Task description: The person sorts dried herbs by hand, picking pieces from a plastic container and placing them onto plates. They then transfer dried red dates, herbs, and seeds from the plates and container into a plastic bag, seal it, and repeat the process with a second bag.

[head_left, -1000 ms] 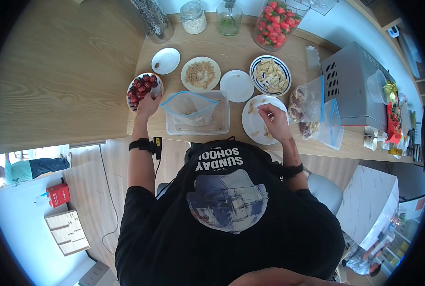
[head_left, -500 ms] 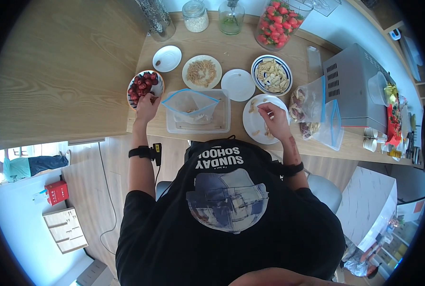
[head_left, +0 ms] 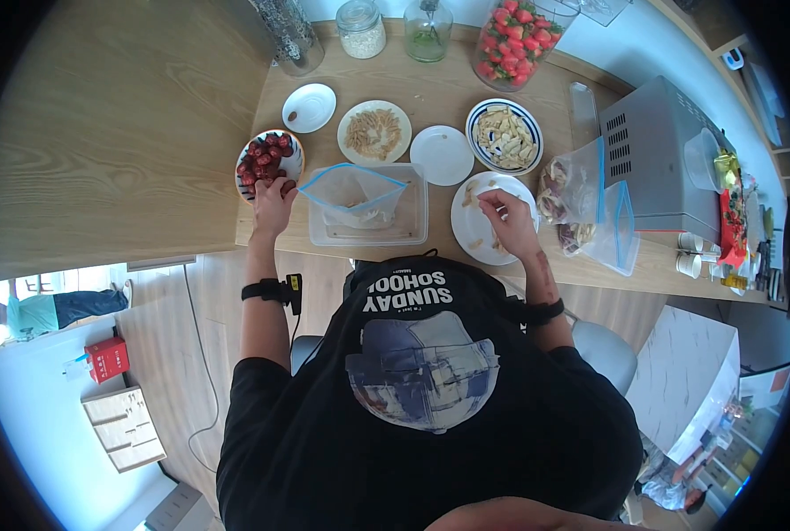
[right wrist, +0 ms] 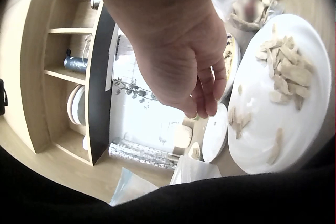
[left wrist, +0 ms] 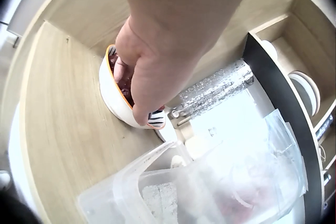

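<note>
In the head view my left hand (head_left: 273, 211) reaches over the near rim of a striped bowl (head_left: 298, 157) with an orange edge, at the table's left side. Wrinkled red dates (head_left: 266, 159) fill much of that bowl. The thumb and fingers pinch a red date (head_left: 289, 187) at the rim; the left wrist view hides most of the fingertips behind the hand. My right hand (head_left: 510, 221) hovers over a white plate (head_left: 504, 257) with pale dried root slices (right wrist: 291, 71), its fingers loosely bent and nothing visible between them. Between the hands, an upright zip bag (head_left: 359, 190) stands in a clear plastic box (head_left: 420, 232).
Behind the box are a plate of thin tan pieces (head_left: 373, 135), a bare white plate (head_left: 442, 156) and a bowl of pale sticks (head_left: 504, 137). Filled zip bags (head_left: 572, 190) lie right, beside a grey appliance (head_left: 656, 159). Glass jars (head_left: 360, 31) and a strawberry container (head_left: 519, 44) line the back.
My left hand has drawn back slightly toward the bowl's near right rim, its fingers closing around a date. The right hand has stayed in place over the white plate.
</note>
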### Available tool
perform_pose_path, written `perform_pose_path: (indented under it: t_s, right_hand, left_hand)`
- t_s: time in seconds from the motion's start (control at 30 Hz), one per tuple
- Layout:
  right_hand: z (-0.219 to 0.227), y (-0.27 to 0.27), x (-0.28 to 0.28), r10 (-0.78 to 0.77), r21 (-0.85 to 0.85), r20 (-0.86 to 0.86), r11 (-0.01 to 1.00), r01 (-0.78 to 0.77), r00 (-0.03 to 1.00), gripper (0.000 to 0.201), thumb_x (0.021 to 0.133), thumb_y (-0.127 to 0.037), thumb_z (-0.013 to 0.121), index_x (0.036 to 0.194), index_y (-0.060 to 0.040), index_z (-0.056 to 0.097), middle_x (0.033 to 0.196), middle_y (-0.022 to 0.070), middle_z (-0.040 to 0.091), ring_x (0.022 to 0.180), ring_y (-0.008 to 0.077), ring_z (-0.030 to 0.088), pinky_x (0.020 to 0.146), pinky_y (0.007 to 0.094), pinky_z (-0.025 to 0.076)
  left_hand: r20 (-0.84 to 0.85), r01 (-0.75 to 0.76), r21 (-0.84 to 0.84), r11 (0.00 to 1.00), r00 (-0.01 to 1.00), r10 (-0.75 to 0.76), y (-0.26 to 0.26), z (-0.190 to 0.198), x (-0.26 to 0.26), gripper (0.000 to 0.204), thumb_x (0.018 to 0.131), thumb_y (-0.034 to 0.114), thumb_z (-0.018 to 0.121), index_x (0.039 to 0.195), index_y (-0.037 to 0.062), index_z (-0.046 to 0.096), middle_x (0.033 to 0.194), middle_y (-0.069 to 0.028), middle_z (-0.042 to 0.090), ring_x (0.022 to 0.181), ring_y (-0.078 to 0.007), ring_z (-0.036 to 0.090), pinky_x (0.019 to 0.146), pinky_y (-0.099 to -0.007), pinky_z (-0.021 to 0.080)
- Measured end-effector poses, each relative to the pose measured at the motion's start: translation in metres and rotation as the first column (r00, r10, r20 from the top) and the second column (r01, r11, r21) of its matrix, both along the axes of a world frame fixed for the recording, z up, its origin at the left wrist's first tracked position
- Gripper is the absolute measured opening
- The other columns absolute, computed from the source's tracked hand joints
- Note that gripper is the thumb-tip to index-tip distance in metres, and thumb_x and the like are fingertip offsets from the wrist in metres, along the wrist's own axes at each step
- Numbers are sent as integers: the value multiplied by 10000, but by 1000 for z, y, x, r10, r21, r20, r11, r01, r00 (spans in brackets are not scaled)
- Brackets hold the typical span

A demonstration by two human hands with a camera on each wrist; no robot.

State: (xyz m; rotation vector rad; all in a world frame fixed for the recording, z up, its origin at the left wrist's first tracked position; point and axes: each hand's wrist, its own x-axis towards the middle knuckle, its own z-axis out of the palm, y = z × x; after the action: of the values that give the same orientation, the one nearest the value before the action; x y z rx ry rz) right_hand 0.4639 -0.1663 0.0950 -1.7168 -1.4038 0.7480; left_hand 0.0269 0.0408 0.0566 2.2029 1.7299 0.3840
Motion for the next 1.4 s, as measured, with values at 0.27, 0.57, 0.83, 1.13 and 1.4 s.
perform_pose_path:
  t_s: [0.27,0.57,0.83,1.13,1.4]
  right_hand:
    - [-1,-1,0,1,-8,12,1000,-1,1000,147,931,-132,666,1019,-20,697,884,104,736,791,196,713,676,303,544]
    - [-5,4,-5,34,-6,9,999,-34,999,155,927,-123,667,1035,-15,694,895,116,736,795,201,713,681,303,549]
    - [24,23,-17,90,79,9,993,-90,996,157,920,-115,673,1039,-14,693,900,106,733,804,207,710,699,309,558]
    - [56,65,-65,377,149,80,911,-385,923,522,890,-272,726,1306,-15,542,1206,174,650,1064,316,651,859,396,548]
    - [56,90,-90,520,57,62,850,-523,852,299,912,-236,682,1105,-13,633,1014,180,686,935,339,677,808,430,527]
  left_hand:
    - [277,34,81,996,959,-55,5,23,5,236,894,171,715,1059,8,672,876,-142,710,867,-288,673,793,-408,529]
    - [314,318,187,929,877,-364,-48,189,83,276,890,117,718,1150,36,673,946,-90,691,894,-201,651,772,-334,524]
    - [240,463,82,882,850,-469,-66,171,92,376,822,111,758,1184,53,677,980,-99,692,944,-289,635,871,-398,490]
    - [181,321,332,887,901,-394,-67,154,76,625,765,162,830,1321,29,579,1271,-176,617,1183,-327,562,978,-434,450]
    - [365,232,44,972,902,-232,-67,127,54,286,851,78,748,1130,56,690,1021,-68,722,923,-179,657,812,-316,484]
